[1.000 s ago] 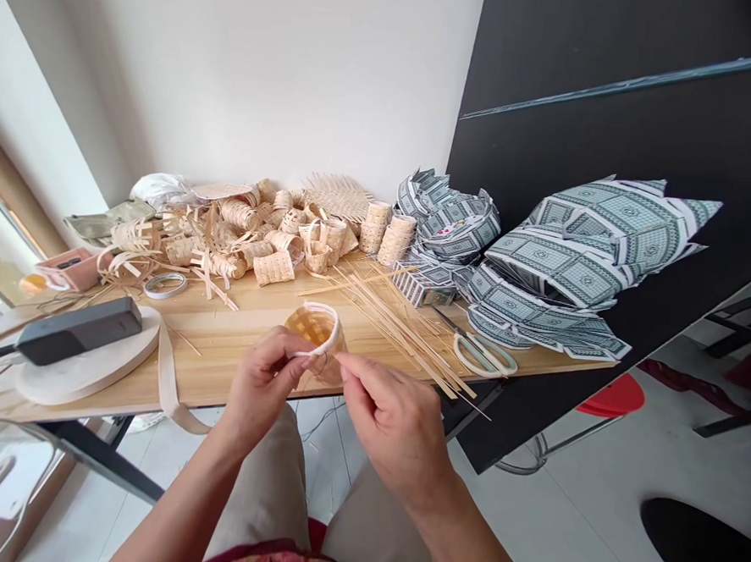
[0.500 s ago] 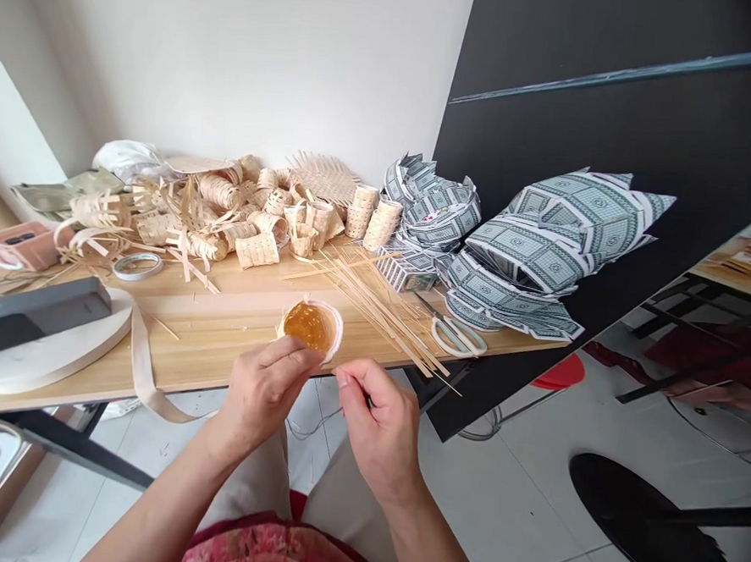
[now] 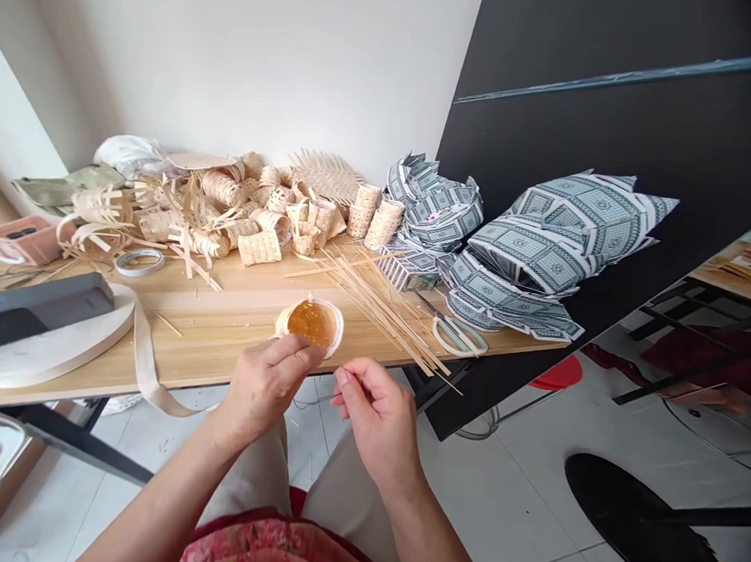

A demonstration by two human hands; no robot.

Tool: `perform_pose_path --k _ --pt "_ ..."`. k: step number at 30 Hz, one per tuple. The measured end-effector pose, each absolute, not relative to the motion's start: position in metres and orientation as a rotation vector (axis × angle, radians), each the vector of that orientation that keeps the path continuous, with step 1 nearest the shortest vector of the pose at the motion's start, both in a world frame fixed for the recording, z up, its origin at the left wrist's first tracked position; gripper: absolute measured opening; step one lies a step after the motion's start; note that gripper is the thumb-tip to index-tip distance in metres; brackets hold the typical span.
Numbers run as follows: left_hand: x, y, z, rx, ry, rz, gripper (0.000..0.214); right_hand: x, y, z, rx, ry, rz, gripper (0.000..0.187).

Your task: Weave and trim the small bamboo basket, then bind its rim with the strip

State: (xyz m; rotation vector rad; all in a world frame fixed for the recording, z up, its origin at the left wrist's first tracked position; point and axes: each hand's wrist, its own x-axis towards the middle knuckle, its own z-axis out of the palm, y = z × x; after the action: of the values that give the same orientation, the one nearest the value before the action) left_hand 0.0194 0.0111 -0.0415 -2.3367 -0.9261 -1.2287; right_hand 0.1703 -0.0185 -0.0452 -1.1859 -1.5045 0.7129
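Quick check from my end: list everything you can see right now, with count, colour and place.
small woven basket: one, tan with a white rim, held over the table's near edge
table: one, light wood, across the middle
woven baskets and loose strips: a heap, count unclear, pale straw, far left of the table
thin sticks: a bundle, pale, centre right
scissors: one pair, white handles, near right edge
patterned folded paper pieces: a pile, green and white, right end
tape roll: one, white, left of centre
round board: one, white, near left, with a dark flat device on it
left hand: holds the basket
right hand: pinched shut beside it, contents too small to tell
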Motion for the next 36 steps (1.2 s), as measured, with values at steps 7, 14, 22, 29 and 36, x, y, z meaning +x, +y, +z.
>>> perform_pose_path --k 7,14,22,29,36 --pt "0.024 0.01 -0.046 -2.433 -0.832 -1.135 0.018 0.175 -0.016 -0.046 -1.22 -1.488 0.751 0.019" --pt "0.013 0.014 -0.049 -2.495 -0.723 -0.91 0.025 0.192 -0.01 -0.035 -1.202 -1.757 0.19 0.015" --pt "0.018 0.011 -0.044 -2.538 -0.578 -0.765 0.023 0.175 -0.01 -0.035 -1.433 -1.979 0.037 0.019" --pt "0.014 0.007 -0.04 -2.749 -0.49 -0.669 0.027 0.191 -0.02 -0.013 -1.027 -1.506 0.376 0.015" --pt "0.016 0.017 -0.015 -3.325 -0.869 -1.273 0.022 0.209 -0.014 0.015 -0.747 -1.091 1.265 0.027"
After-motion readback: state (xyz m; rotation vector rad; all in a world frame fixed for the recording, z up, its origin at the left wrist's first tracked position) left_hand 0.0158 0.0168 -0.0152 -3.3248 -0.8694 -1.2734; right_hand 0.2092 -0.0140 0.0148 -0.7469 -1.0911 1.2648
